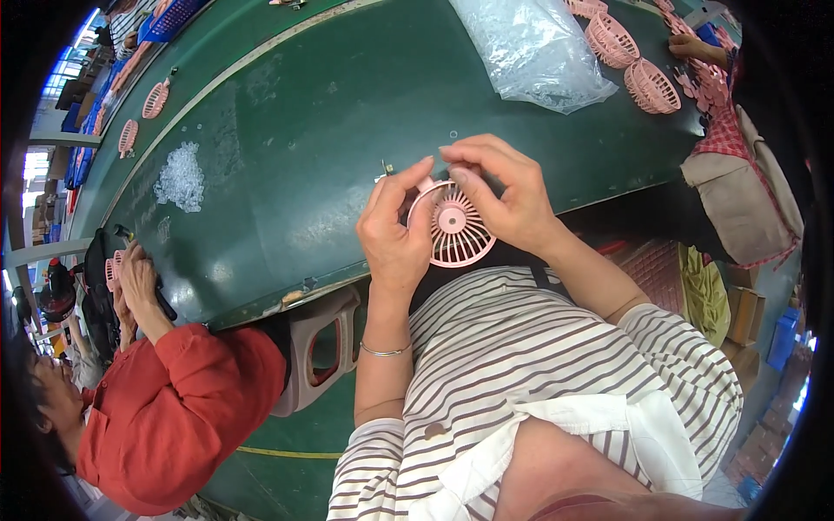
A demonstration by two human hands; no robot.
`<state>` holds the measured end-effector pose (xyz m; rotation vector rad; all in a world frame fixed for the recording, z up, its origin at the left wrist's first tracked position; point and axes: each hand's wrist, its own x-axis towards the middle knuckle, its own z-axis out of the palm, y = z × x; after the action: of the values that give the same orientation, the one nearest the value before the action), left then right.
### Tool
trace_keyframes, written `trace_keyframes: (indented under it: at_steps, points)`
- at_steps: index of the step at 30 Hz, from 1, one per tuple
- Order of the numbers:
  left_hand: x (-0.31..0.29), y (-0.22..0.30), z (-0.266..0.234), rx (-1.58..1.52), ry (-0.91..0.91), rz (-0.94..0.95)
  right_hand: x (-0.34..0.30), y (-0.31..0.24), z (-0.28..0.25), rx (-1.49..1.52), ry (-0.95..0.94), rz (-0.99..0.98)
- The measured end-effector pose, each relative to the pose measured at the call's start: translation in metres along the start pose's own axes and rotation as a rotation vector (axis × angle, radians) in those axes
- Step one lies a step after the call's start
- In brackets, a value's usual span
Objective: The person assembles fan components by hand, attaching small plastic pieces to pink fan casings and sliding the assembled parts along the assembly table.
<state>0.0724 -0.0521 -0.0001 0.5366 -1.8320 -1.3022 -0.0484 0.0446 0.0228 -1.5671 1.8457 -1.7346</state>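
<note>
The green workbench spans the upper frame; at centre, the left hand grasps the pink fan cage by its rim, apparently to steady it with the ribbed face toward the camera; the right hand is curled at the cage's upper edge, and whether it pinches anything cannot be told; just above lies a clear ring; the pile of clear pieces, left of centre, is probably heaped for reach; the plastic bag lies upper right of centre.

Green worktable — on it, a plastic bag, pink cages, clear bits.
</note>
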Motion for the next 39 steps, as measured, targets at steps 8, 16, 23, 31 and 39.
trace_keyframes:
  at_steps: [8, 16, 23, 31, 39]
  points:
    - [-0.002, 0.005, 0.008, -0.092, 0.021, -0.108, -0.008, 0.005, 0.006, -0.061, -0.021, -0.062]
    - [-0.002, -0.003, 0.013, -0.058, -0.040, -0.096, -0.007, 0.012, -0.004, -0.111, -0.053, -0.044]
    - [0.025, 0.038, 0.026, 0.132, -0.218, -0.159, -0.018, 0.039, -0.061, -0.146, 0.070, 0.124]
    - [0.064, 0.004, 0.032, 0.672, -0.274, 0.268, -0.045, 0.110, -0.187, -0.122, 0.607, 0.469]
    - [0.065, -0.004, 0.041, 0.723, -0.278, 0.270, -0.019, 0.150, -0.239, -0.697, 0.827, 0.383]
